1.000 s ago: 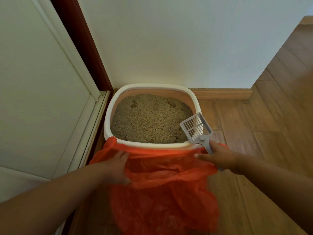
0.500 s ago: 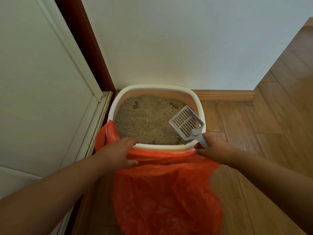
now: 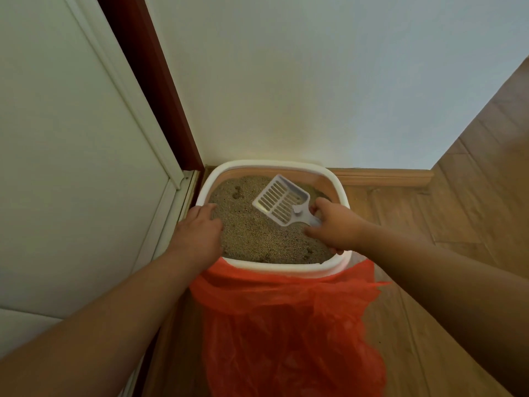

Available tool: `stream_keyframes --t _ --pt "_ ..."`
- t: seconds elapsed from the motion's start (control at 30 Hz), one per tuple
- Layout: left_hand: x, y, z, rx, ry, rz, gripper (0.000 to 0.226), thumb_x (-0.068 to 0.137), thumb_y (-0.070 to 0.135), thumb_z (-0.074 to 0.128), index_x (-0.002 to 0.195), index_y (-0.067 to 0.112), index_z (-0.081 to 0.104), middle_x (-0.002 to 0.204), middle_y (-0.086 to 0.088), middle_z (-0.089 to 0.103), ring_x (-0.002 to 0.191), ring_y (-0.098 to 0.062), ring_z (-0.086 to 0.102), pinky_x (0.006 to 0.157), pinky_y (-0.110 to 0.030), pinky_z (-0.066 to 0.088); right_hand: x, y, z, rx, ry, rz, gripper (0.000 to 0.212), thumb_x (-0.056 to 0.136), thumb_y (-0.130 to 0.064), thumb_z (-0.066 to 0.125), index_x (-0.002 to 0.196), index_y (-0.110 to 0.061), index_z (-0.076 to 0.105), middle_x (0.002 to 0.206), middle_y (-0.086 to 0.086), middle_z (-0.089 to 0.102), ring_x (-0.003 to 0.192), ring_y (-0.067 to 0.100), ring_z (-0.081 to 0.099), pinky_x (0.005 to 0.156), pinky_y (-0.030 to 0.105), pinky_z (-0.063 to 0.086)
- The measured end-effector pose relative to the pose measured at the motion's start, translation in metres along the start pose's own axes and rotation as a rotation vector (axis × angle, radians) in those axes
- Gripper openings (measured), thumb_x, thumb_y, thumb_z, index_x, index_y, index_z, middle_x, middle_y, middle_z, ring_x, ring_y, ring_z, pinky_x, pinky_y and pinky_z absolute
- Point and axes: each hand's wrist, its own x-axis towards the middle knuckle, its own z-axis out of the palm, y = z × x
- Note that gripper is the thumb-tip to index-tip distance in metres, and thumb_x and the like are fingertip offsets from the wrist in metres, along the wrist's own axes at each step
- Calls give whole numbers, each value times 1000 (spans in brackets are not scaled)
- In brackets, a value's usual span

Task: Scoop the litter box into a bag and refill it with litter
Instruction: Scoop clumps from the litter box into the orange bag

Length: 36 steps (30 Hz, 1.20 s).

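- The litter box point(image 3: 272, 266), white rim and pinkish inner wall, stands on the wooden floor point(image 3: 458, 253) in a corner, between a white door point(image 3: 71, 167) on its left side and the wall point(image 3: 315, 81) behind it.
- It is filled with beige litter point(image 3: 257, 239); some darker clumps point(image 3: 237, 194) lie near the far left of the surface, and a few more near the front edge.
- The right hand point(image 3: 333, 227) grips the handle of the slotted white scoop point(image 3: 282, 202), with the fingers curled round it.
- The scoop is over the litter. Its long axis goes from the right hand, at the right side of the box, up and to the left, so the blade points to the far left clumps.
- The left hand point(image 3: 197, 233) rests on the left rim of the box; its fingers are rather straight and seem to pinch nothing.
- The orange plastic bag point(image 3: 286, 325) hangs at the front of the box, just under the near rim and toward the person. Neither hand holds it.
- I judge that scooping is only starting: the blade looks empty.
- The far left clumps lie ahead of the blade, so the right hand needs to push forward and left, and then carry the load back over the near rim to the bag.
- The bag mouth looks slack, so some litter may fall on the floor.
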Motion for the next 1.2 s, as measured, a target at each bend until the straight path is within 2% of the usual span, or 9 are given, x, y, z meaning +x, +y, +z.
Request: stream_keyframes --t 0.1,0.23,0.33,0.4,0.47,0.57,0.77,0.97,1.2 --pt "7 7 -3 43 -67 -32 37 88 26 68 125 27 67 164 -6 27 145 -29 29 113 -46 40 7 5 4 38 13 -58 29 95 -32 69 116 -24 51 83 3 65 48 12 62 42 24 51" --pt "1 3 -9 142 -102 -92 34 95 32 58 129 32 63 162 -11 26 144 -34 28 111 -49 40 9 25 -2 -98 44 -44 22 96 -44 64 109 -26 62 79 -2 66 66 15 65 49 27 49" --pt "-5 -5 -12 186 -299 -227 43 94 41 57 137 41 55 163 -13 23 143 -38 32 112 -50 38 13 43 -6 -179 53 30 29 97 -46 61 109 -20 68 80 -5 64 72 8 61 58 25 44" --pt "-7 -13 -14 148 -447 -267 47 94 42 56 141 41 52 155 -13 36 134 -36 47 109 -44 45 20 50 -5 -179 37 64 30 98 -43 59 111 -17 68 82 -4 64 74 10 62 62 26 48" --pt "-8 -16 -17 78 -525 -234 44 97 36 54 141 31 57 142 -8 55 125 -27 58 102 -33 49 25 52 -4 -127 9 104 30 100 -40 55 112 -14 65 82 -1 64 66 12 60 55 25 48" --pt "-11 -14 -17 -51 -420 -237 35 97 27 56 130 19 68 128 -7 67 115 -22 64 90 -29 50 36 48 -5 -33 -49 129 27 103 -31 48 114 -10 62 75 3 59 54 14 50 43 23 40" --pt "-11 -14 2 -364 -77 -254 45 94 12 58 138 20 61 131 -6 65 112 -22 64 89 -33 55 56 32 12 -32 -59 8 22 102 -22 51 118 -21 65 89 3 68 72 17 62 62 28 51" --pt "5 -17 8 -458 20 -186 54 94 7 56 145 25 54 134 -1 62 107 -18 63 82 -26 50 71 29 30 73 -80 62 26 103 -28 50 101 -11 69 69 5 58 50 14 45 46 26 39" --pt "15 -20 21 -530 101 -147 49 96 5 58 142 22 56 136 -5 58 115 -21 62 95 -26 46 91 11 52 146 -93 29 21 103 -16 43 111 -11 62 73 5 57 58 17 48 51 29 41"
